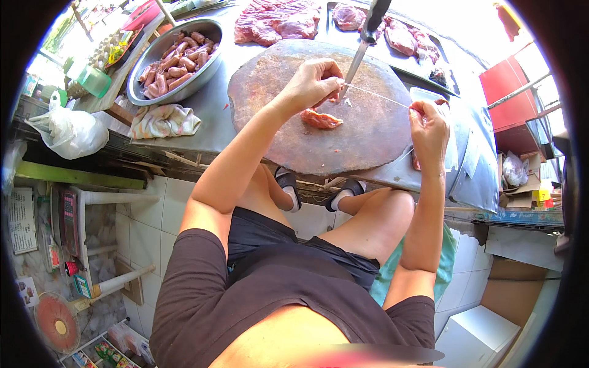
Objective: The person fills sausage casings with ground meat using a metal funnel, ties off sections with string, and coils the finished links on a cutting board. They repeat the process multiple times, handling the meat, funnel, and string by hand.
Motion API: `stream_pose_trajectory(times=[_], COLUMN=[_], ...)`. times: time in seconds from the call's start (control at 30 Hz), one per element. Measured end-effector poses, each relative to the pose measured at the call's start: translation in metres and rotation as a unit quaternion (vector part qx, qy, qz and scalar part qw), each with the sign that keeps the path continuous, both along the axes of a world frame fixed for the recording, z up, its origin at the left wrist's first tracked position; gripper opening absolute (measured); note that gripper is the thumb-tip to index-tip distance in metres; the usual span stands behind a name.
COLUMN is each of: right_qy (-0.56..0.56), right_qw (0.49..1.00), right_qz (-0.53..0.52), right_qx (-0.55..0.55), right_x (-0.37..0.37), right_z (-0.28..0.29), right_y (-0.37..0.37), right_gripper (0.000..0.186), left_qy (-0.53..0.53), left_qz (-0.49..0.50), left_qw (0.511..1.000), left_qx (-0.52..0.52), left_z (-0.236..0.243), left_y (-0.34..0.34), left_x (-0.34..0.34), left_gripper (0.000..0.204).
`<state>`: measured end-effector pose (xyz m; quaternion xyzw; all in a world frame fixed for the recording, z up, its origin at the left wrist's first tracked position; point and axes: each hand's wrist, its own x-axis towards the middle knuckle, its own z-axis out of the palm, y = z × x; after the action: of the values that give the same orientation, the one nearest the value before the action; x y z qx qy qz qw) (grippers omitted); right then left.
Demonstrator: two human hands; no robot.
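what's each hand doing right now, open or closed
Left hand: closed, fingers pinching one end of a taut, thin pale string.
Right hand: closed, pinching the string's other visible end.

L hand [310,84] & R hand [430,132] pinch thin string [380,96], taut btwn them over round board [276,138]. Meat strip [321,119] on board nr L hand; knife [356,61] tilted, handle up, just beside. Bowl [199,84] w/ sausages [176,66] to L, cloth [165,121] below it. Meat slab [276,21] behind board.
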<state>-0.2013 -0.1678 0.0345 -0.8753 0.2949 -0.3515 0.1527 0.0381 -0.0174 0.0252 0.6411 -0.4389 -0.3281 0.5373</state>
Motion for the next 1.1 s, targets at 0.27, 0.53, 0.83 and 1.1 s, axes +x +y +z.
stream_pose_trajectory(times=[0.27,0.53,0.83,1.1], right_qy=[0.024,0.03,0.055,0.037], right_qw=[0.999,0.996,0.996,0.993], right_qz=[-0.035,-0.045,-0.066,-0.109], right_qx=[-0.019,0.077,0.021,-0.018], right_x=[0.007,-0.003,-0.006,0.001], right_z=[-0.017,-0.063,-0.11,-0.112], right_y=[-0.02,-0.057,-0.028,-0.015], right_gripper=[0.013,0.016,0.014,0.014], left_qy=[-0.017,0.078,-0.584,-0.377], left_qz=[-0.007,0.061,0.399,-0.095], left_qw=[1.0,0.995,0.704,0.921], left_qx=[0.01,-0.014,-0.06,-0.031], left_z=[-0.006,-0.031,0.01,-0.054], left_y=[-0.021,0.0,0.1,0.068], left_x=[0.008,0.062,0.209,0.022], left_gripper=[0.01,0.011,0.034,0.067])
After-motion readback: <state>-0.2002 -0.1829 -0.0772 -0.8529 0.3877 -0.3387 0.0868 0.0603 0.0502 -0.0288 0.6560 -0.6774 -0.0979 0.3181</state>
